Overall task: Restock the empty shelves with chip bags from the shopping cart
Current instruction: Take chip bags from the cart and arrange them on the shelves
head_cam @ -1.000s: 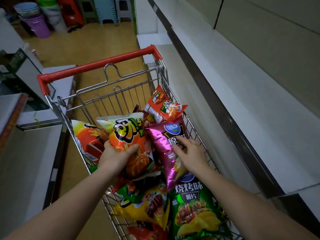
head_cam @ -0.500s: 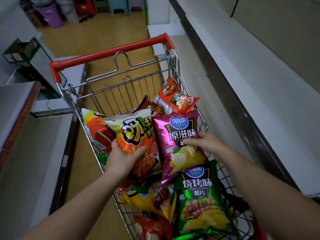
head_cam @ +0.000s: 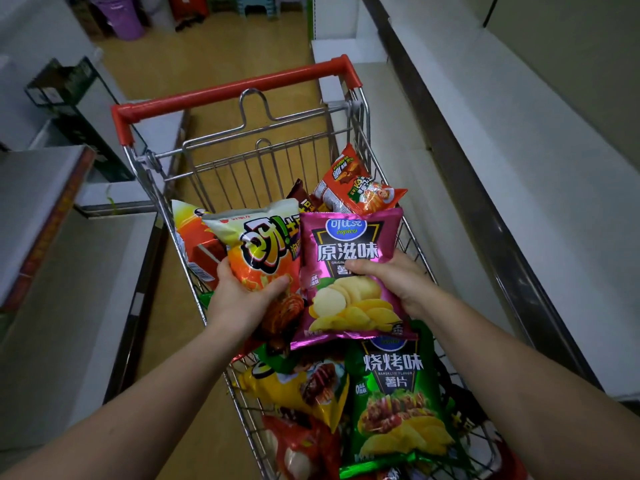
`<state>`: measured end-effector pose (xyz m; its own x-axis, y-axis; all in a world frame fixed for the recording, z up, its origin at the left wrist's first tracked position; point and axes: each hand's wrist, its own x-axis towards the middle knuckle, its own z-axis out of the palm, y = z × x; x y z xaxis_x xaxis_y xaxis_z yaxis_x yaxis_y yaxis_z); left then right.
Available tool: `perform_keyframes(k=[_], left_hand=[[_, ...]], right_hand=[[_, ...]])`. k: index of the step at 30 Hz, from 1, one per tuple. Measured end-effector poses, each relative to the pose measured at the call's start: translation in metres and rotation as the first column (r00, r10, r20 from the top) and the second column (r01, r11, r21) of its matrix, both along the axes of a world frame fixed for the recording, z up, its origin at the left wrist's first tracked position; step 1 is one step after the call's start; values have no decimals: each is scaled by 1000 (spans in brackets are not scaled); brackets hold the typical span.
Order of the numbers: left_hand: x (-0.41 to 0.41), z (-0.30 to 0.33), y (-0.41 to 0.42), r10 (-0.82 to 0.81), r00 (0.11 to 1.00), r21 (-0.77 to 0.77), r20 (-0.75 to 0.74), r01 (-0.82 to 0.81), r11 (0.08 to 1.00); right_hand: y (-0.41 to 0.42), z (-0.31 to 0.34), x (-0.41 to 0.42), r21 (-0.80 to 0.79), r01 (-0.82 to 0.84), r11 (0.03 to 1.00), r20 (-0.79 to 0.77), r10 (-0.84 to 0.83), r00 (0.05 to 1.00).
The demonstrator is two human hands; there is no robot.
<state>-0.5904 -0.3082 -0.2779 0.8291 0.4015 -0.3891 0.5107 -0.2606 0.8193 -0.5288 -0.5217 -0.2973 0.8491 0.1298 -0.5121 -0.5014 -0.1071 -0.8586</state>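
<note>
A wire shopping cart (head_cam: 249, 168) with a red handle (head_cam: 228, 93) stands in front of me, filled with several chip bags. My left hand (head_cam: 239, 299) grips an orange and cream chip bag (head_cam: 263, 251), held above the pile. My right hand (head_cam: 398, 282) grips the right side of a magenta chip bag (head_cam: 346, 271) showing potato slices, lifted flat over the cart. Under them lie a green barbecue bag (head_cam: 394, 386), a yellow bag (head_cam: 298, 389) and red bags. An orange-red bag (head_cam: 353, 188) leans at the cart's far right.
Bare white shelves (head_cam: 519, 161) with a dark metal rail (head_cam: 485, 209) run along the right of the cart. A grey shelf unit (head_cam: 69, 271) stands on the left. Plastic buckets (head_cam: 124, 15) and stools sit at the far end of the yellow floor.
My right hand slid from the top of the magenta bag to its right side, closed on it and lifted it. My left hand raised the orange bag slightly. The view shifted forward.
</note>
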Motion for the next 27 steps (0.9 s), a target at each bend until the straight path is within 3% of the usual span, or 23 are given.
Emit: perform_keyframes(k=[4, 12, 21, 27], left_hand=[[1, 13, 1, 21, 999, -1, 50, -21, 1000], [10, 64, -1, 41, 980, 6, 194, -43, 999], [39, 124, 13, -21, 932, 37, 362, 9, 999], [52, 167, 31, -180, 849, 44, 497, 182, 982]], right_hand=[[13, 9, 0, -114, 77, 991, 130, -62, 990], [10, 66, 14, -239, 68, 969, 337, 17, 941], [24, 153, 8, -309, 274, 911, 557, -60, 828], [37, 196, -20, -275, 485, 830, 643, -216, 735]])
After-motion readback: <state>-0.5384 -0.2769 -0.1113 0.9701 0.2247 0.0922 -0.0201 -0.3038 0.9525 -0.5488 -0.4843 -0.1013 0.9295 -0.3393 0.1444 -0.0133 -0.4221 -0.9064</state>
